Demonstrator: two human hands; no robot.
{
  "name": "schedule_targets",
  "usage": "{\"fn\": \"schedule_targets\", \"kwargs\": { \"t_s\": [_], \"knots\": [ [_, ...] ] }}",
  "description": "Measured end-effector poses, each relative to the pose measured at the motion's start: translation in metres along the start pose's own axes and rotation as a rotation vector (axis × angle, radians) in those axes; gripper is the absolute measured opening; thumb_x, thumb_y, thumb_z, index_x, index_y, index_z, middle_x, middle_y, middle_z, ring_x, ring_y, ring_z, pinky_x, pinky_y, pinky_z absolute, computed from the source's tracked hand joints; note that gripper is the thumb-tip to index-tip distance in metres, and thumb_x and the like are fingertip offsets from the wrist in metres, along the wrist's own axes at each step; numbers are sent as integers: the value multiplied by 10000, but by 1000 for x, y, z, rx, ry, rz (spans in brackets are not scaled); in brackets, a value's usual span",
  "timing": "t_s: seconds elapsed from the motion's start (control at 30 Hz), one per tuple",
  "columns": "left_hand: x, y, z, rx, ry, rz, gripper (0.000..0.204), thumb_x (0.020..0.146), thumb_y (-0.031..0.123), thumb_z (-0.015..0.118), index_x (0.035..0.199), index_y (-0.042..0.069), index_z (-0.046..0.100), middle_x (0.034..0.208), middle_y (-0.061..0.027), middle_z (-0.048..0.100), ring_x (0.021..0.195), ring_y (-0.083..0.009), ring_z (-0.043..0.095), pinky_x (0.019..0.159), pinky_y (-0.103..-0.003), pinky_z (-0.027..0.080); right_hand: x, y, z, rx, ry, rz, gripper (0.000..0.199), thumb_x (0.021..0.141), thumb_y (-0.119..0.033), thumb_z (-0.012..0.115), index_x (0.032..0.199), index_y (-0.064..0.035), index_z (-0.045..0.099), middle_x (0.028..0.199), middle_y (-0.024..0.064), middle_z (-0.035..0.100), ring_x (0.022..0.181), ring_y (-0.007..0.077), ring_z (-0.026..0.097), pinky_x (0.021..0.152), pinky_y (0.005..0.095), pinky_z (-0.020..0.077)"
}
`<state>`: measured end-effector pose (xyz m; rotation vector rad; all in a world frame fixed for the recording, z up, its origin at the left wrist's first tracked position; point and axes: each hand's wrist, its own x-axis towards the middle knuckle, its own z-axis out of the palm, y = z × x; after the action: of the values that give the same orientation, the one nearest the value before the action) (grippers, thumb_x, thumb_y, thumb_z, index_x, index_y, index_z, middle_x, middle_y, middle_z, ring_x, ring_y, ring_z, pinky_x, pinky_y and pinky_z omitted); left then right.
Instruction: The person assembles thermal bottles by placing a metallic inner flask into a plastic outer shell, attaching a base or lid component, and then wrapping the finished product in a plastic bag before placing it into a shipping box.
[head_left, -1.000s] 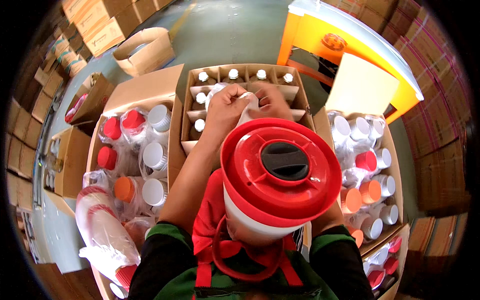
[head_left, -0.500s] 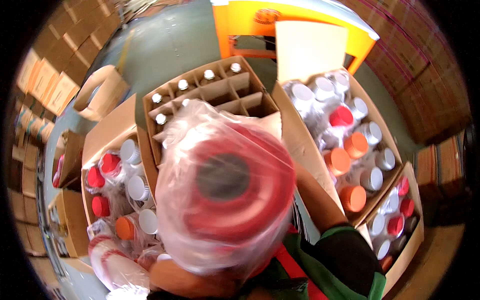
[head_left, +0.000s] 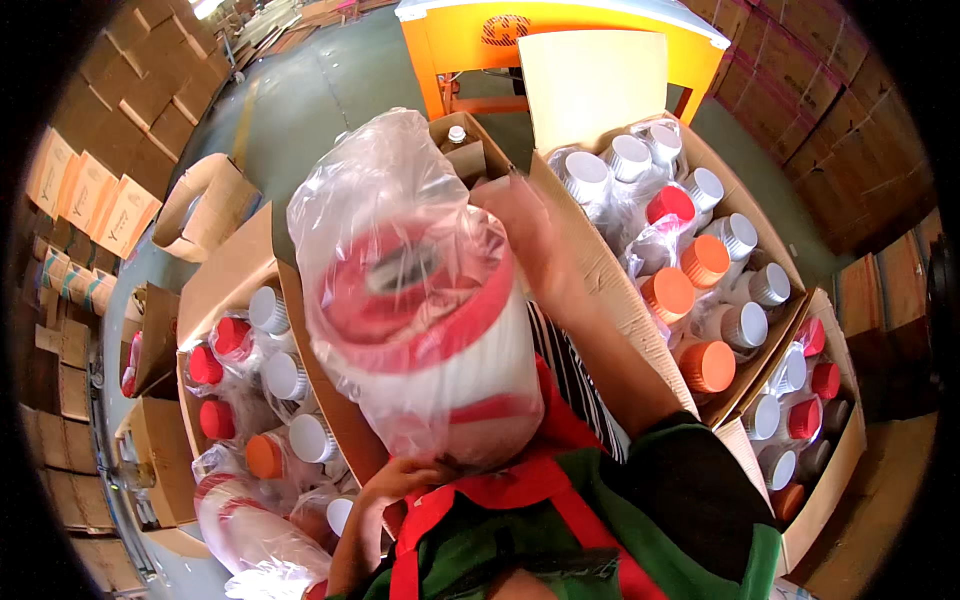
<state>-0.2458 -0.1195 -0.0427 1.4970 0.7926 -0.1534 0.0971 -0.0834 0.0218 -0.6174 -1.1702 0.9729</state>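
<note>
A large white cylindrical container (head_left: 450, 370) with a red rim and a dark round centre in its top leans in front of my body, tilted, inside a loose clear plastic bag (head_left: 375, 165). It looks like a jug or flask; its exact kind is unclear. Below it, the fingers of my left hand (head_left: 405, 482) bend against its lower end. My right hand (head_left: 525, 235) is beside the container's upper right, over the divided carton (head_left: 470, 125); motion smears its fingers. The container and bag hide most of that carton, where a small-capped bottle (head_left: 457, 137) shows.
At right, an open carton (head_left: 600, 290) holds bagged bottles with white, orange and red caps; a similar carton (head_left: 835, 480) sits nearer. Another bottle carton (head_left: 225, 265) stands left, above a bagged red-and-white item (head_left: 235, 520). An orange table (head_left: 450, 60) stands ahead; stacked boxes line both sides.
The container has moved lower and tilted, so its white side now shows. The bag's loose end stands up beyond it. My right hand has come into view at its right.
</note>
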Motion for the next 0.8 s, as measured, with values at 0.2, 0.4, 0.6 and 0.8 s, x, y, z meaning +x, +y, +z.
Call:
{"fn": "schedule_targets", "kwargs": {
  "t_s": [0.2,0.4,0.6,0.8],
  "knots": [
    [16,-5,-6,-919,536,233,427,910,329,440,1217,34,482,1156,-111,553,1064,-241,529,917,-360,440,-133,50,27,-245,-117,446,976,694,-410,636,1452,-26,157,1500,216,139,1402,318,82,1129,398,56],
    [137,90,-61,-1087,345,657,654,935,555,341,1369,65,328,1333,-117,436,1200,-276,440,1024,-404,377,-77,5,27,-472,207,472,629,831,-286,525,1366,-10,342,1237,255,510,1175,369,463,1016,428,323],
    [239,143,-18,-1141,-243,695,619,912,494,428,1317,27,413,1213,-174,532,1073,-290,550,919,-429,476,-108,-94,-40,-1382,36,299,822,699,-81,640,1405,31,233,1342,258,370,1290,358,319,1109,415,211],
    [181,183,109,-529,-882,439,469,908,251,568,1298,18,452,1135,-95,599,1075,-199,554,978,-335,406,-150,-108,-105,-1654,224,414,604,722,-107,605,1259,16,356,1230,238,454,1153,354,412,992,420,296]
  ]
}}
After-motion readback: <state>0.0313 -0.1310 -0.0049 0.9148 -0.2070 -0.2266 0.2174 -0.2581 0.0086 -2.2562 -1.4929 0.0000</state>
